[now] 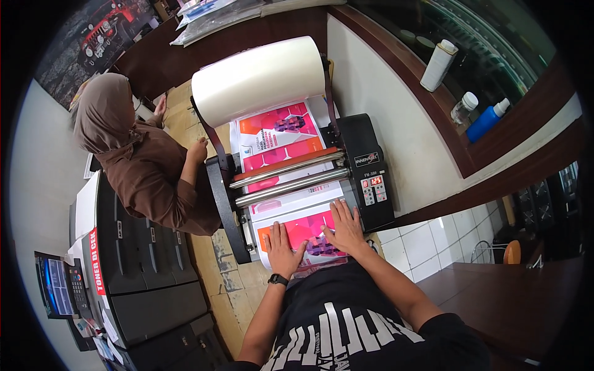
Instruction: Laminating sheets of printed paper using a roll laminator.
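Fingers on the left hand (283,252) are straight, fairly close together and pointing at the machine (235,241), thumb stuck out toward the right hand (346,232). Right hand's palm down too, fingers slightly apart, thumb angled left. Both are stretched out flat on one pink-and-orange printed sheet (309,227), which sits at the machine's near end, just before two shiny metal bars (294,187). Forearms reach in from below, one black watch (278,279) on the left wrist. Past the bars there's more pink print (284,123), then one fat whitish roll (260,77). One red-lit display (375,181) on the right. One co-worker (154,167) in brown stands left; three bottles (487,122) on the ledge (430,117) right.
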The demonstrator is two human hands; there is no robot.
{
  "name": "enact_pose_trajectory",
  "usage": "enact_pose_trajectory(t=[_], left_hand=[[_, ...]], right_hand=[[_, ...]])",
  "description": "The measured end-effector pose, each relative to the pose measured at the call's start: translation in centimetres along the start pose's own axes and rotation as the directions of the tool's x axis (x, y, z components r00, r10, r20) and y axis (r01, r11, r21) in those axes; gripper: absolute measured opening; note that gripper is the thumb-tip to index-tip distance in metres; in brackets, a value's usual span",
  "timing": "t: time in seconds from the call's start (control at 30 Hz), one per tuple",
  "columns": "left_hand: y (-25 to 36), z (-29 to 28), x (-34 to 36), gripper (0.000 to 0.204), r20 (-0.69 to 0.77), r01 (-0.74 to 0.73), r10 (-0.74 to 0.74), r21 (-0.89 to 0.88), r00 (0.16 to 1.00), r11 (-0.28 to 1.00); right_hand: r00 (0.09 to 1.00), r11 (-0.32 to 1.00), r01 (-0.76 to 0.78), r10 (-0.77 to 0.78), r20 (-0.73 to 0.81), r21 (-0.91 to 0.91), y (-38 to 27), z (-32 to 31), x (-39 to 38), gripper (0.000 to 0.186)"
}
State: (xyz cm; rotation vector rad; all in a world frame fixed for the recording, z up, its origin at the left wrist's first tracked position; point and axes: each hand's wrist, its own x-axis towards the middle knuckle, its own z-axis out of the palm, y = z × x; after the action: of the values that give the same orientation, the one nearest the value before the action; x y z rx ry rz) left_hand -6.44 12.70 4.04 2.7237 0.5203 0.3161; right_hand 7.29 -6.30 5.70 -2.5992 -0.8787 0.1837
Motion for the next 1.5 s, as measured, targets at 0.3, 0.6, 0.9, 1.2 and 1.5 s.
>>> enact_pose_trajectory(t=[0.3,0.6,0.9,1.2,1.5], left_hand=[[-0.2,0.1,0.7,0.093,-0.015,0.002,-0.002,-0.022,1.000,1.000],[-0.1,0.2,1.3,0.092,-0.018,0.008,-0.009,-0.020,1.000,1.000],[-0.2,0.4,1.9,0.093,-0.030,0.036,-0.035,0.003,0.999,0.999],[-0.2,0.4,2.7,0.092,-0.040,0.050,-0.049,0.024,0.998,0.998],[-0.2,0.5,3.5,0.092,-0.040,0.048,-0.047,0.027,0.998,0.998]], right_hand=[[0.983,0.986,-0.167,0.167,-0.076,0.006,0.4,0.2,0.2,0.086],[0.993,0.979,-0.108,0.115,0.031,-0.172,0.3,-1.0,1.4,0.095],[0.988,0.908,0.043,0.023,0.153,-0.417,1.6,-3.1,2.8,0.091],[0.996,0.913,0.047,-0.010,0.092,-0.405,2.5,-3.1,3.9,0.085],[0.997,0.903,0.077,-0.074,0.024,-0.423,3.8,-2.8,5.0,0.078]])
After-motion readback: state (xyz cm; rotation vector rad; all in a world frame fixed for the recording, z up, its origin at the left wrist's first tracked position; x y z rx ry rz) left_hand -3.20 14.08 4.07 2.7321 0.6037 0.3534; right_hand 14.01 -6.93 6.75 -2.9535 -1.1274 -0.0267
